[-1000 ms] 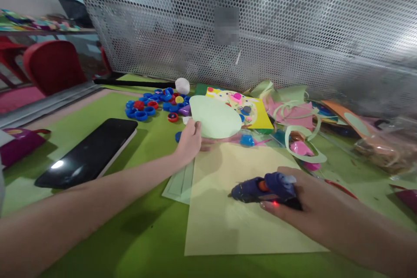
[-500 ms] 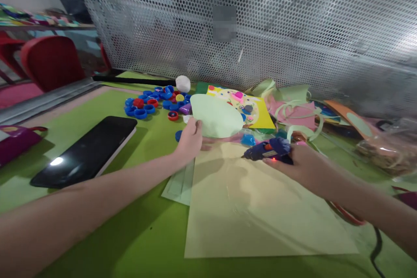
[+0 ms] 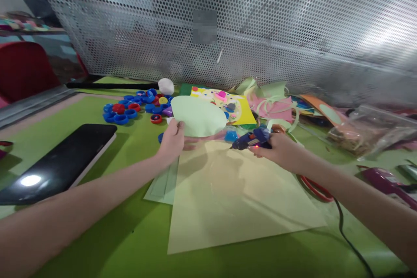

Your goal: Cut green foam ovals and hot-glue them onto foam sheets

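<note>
My left hand [image 3: 173,138] pinches the lower left edge of a pale green rounded paper piece [image 3: 199,116], which is held up over the far edge of a large cream sheet [image 3: 241,195]. My right hand [image 3: 276,150] is wrapped round a dark blue glue gun [image 3: 250,140] with a small red light glowing on it. The gun's tip points left, just above the upper part of the sheet and apart from the green piece. Under the sheet's left edge lies another pale paper [image 3: 162,186].
A black phone [image 3: 61,160] lies at the left. Blue and red bottle caps [image 3: 125,110] sit behind my left hand. Farther back are a yellow decorated card [image 3: 244,110] and paper scraps [image 3: 275,106]. A clear plastic bag [image 3: 365,134] and a cable [image 3: 342,226] are at the right.
The view has turned right, so most things appear farther left. More of the right side shows, including a purple object. Both hands keep their holds on the green paper and the glue gun.
</note>
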Demonstrator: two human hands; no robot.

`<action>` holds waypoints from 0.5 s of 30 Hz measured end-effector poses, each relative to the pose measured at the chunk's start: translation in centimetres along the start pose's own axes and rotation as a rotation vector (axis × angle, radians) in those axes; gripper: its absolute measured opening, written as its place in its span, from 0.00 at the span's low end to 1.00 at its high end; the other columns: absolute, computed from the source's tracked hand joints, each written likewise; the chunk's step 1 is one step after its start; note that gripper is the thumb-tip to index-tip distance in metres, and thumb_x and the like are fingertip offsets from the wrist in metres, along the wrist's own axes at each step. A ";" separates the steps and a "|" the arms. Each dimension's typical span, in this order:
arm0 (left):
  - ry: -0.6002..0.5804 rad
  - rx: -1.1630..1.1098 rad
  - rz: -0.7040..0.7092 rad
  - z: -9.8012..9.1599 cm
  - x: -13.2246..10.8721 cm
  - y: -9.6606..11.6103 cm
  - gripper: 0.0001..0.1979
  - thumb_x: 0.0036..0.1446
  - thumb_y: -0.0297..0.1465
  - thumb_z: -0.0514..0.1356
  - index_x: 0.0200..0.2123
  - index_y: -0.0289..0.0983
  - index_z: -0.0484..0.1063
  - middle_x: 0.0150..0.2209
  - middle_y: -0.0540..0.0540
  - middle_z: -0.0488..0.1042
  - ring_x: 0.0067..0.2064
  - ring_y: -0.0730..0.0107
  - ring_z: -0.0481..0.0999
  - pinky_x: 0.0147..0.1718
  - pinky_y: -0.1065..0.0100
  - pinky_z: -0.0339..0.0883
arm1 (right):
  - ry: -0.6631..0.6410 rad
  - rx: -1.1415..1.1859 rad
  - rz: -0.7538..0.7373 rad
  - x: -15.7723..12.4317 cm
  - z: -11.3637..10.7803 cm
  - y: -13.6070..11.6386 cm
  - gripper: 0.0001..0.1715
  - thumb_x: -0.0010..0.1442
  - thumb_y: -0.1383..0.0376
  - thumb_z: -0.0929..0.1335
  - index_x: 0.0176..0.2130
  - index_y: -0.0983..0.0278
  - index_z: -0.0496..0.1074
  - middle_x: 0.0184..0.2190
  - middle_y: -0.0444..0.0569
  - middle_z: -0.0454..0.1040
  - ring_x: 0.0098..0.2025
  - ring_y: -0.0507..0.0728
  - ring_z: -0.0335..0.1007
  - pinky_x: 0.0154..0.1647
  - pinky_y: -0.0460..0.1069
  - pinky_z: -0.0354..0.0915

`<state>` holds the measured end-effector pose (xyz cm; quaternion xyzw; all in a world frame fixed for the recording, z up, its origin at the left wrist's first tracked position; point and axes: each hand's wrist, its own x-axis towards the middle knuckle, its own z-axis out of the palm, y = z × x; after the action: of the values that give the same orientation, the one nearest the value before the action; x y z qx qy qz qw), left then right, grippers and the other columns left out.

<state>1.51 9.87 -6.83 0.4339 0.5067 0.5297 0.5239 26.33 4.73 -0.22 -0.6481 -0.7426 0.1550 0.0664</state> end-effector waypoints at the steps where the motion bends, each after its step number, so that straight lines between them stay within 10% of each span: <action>1: 0.000 -0.001 0.004 0.0 0.1 -0.1 0.03 0.63 0.28 0.47 0.36 0.40 0.58 0.37 0.49 0.67 0.26 0.71 0.79 0.19 0.75 0.73 | -0.008 -0.011 0.013 0.2 0.1 0.0 0.19 0.56 0.53 0.62 0.25 0.63 0.69 0.22 0.47 0.73 0.26 0.56 0.69 0.25 0.47 0.60; 15: -0.008 0.024 0.027 -0.2 0.2 -0.3 0.03 0.63 0.27 0.48 0.36 0.39 0.59 0.39 0.48 0.68 0.28 0.70 0.80 0.21 0.72 0.76 | 0.072 -0.049 0.147 -8.0 -1.0 3.8 0.20 0.54 0.49 0.64 0.22 0.59 0.69 0.11 0.41 0.61 0.15 0.55 0.59 0.15 0.48 0.51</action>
<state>1.36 10.08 -7.14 0.4491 0.5052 0.5289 0.5132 31.37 -2.53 0.32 -0.7076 -0.6937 0.1178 0.0656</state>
